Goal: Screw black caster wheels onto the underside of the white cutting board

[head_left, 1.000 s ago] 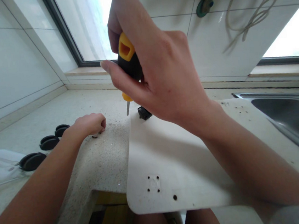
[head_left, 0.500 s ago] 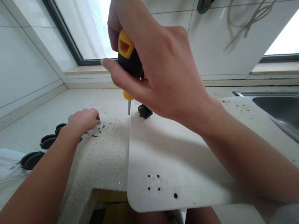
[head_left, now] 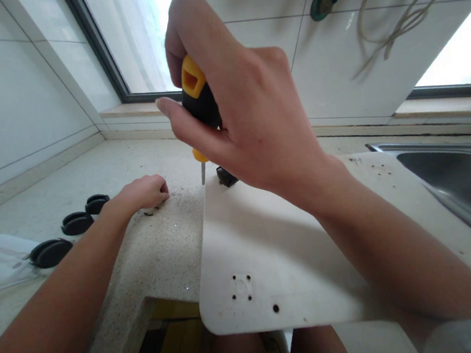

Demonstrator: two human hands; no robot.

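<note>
My right hand (head_left: 248, 96) is wrapped round the handle of a yellow and black screwdriver (head_left: 202, 106). Its metal shaft points down beside the far left corner of a white board (head_left: 268, 251). Just right of the shaft, a small black fitting (head_left: 226, 177) sits on the board, partly covered by my hand. On the speckled countertop, my left hand (head_left: 147, 192) rests with its fingers closed; whatever they may hold is hidden. Several small dark screws (head_left: 151, 211) lie right by it.
Black caster wheels (head_left: 51, 253) stand at the left beside a white plastic item (head_left: 4, 257). A steel sink (head_left: 464, 186) borders the board on the right. The counter has a cut-out (head_left: 168, 341) at the front. Coiled cable (head_left: 408, 23) hangs on the tiled wall.
My left hand has slid a little to the right and nearer, over some of the loose screws. My right hand has shifted slightly left with the screwdriver still in its grasp.
</note>
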